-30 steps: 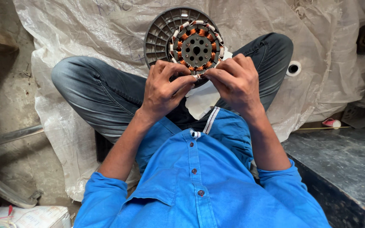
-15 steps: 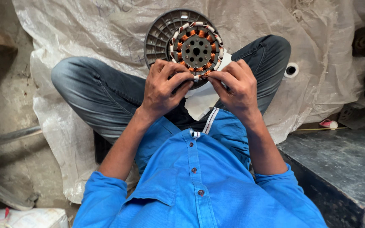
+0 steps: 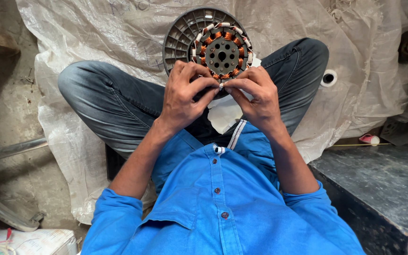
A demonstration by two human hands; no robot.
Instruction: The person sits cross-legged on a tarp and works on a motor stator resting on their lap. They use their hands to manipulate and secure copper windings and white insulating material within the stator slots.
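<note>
Nearest the camera: blue button-up shirt (image 3: 223,208), worn by the seated person, sleeves pushed up the forearms.

Left hand (image 3: 183,97): raised over the lap, fingers curled in, thumb and forefinger pinched together at the lower rim of the stator. What sits between the fingertips is too small to make out.

Right hand (image 3: 259,97): mirrors the left, fingers bent, fingertips meeting those of the left hand at the same spot on the rim.

Stator (image 3: 222,50): round metal core with copper windings around a perforated dark centre, just beyond both hands, touched at its near edge.

Ribbed grey disc (image 3: 178,40): lies under and behind the stator.

Grey jeans (image 3: 114,101): legs crossed, knees out to either side.

White plastic sheet (image 3: 95,33): covers the floor under the person.

Tape roll (image 3: 328,78): white, beside the right knee.

Dark slab (image 3: 383,184): at the right side.
</note>
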